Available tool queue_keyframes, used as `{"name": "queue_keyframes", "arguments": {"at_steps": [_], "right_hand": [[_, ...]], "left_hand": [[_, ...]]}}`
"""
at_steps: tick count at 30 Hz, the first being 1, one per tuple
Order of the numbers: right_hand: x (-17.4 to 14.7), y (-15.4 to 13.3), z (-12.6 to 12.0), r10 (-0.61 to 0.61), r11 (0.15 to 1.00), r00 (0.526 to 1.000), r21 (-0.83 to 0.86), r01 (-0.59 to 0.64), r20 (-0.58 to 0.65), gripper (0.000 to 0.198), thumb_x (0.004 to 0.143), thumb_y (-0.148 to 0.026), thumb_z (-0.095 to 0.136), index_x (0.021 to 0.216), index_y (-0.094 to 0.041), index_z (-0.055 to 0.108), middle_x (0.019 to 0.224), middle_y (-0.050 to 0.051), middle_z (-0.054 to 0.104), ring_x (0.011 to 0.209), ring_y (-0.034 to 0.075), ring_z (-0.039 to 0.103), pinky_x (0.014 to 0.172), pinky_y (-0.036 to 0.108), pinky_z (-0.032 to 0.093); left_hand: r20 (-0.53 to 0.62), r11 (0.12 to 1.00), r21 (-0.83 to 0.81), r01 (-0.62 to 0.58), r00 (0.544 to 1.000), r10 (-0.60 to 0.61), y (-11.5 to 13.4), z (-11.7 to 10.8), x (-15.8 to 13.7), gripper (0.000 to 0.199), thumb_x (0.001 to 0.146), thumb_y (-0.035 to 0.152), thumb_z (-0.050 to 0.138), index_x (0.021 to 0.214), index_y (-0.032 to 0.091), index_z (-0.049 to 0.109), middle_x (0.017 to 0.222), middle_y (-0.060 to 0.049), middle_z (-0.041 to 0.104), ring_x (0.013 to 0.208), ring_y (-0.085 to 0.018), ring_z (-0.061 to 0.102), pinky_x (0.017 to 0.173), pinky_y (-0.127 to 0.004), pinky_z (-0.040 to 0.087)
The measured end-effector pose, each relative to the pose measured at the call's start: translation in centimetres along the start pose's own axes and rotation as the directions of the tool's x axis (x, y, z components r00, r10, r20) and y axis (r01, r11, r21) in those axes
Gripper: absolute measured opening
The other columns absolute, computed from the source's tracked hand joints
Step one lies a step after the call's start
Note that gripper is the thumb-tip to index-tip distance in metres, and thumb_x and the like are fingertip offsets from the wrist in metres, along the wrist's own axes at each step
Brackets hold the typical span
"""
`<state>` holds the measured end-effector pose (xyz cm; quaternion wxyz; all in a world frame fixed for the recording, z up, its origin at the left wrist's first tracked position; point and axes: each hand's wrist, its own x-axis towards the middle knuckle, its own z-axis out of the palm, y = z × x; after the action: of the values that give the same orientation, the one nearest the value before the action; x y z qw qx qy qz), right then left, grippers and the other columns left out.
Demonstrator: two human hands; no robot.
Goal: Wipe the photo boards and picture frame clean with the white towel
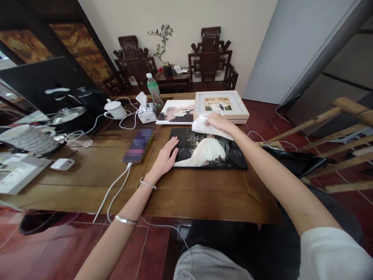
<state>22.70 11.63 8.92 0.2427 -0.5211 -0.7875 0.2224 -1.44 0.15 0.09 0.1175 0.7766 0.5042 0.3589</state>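
Both hands are occupied: left (165,158) open against the photo panel (207,151), right (218,121) gripping a white cloth (199,124).

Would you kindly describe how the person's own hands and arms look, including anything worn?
The left hand wears no glove; a thin, pale bracelet circles its wrist, with a broader, shiny silver-coloured bangle higher up the forearm. The right hand is gloveless, with no bracelet visible; a short white sleeve covers that upper arm.
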Motion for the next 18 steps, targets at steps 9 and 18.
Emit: {"name": "queue_keyframes", "arguments": {"at_steps": [9,18], "right_hand": [[-8.8,-2.5,1.7,-0.111,0.99,0.993,-0.078,0.113,0.032,0.023,0.076,-0.016,0.038,0.062,-0.02,0.056,0.075,0.007,0.067,0.073,0.023,0.057,0.072,0.034,0.039],[-20.1,-5.2,3.0,-0.302,0.945,0.939,-0.075,0.318,0.166,0.029,0.074,-0.01,0.041,0.087,-0.021,0.064,0.102,0.008,0.069,0.105,0.028,0.058,0.106,0.056,0.022]], "left_hand": [[-0.002,1.0,-0.011,0.009,1.0,-0.009,0.1,0.1,0.0,0.041,0.093,0.033,0.038,0.127,0.014,0.053,0.14,-0.014,0.048,0.134,-0.024,0.038,0.113,-0.046,0.028],[-0.004,1.0,-0.01,0.023,1.0,-0.023,0.3,0.1,0.0,0.042,0.093,0.033,0.038,0.127,0.012,0.053,0.14,-0.014,0.047,0.134,-0.024,0.038,0.113,-0.045,0.027]]}}
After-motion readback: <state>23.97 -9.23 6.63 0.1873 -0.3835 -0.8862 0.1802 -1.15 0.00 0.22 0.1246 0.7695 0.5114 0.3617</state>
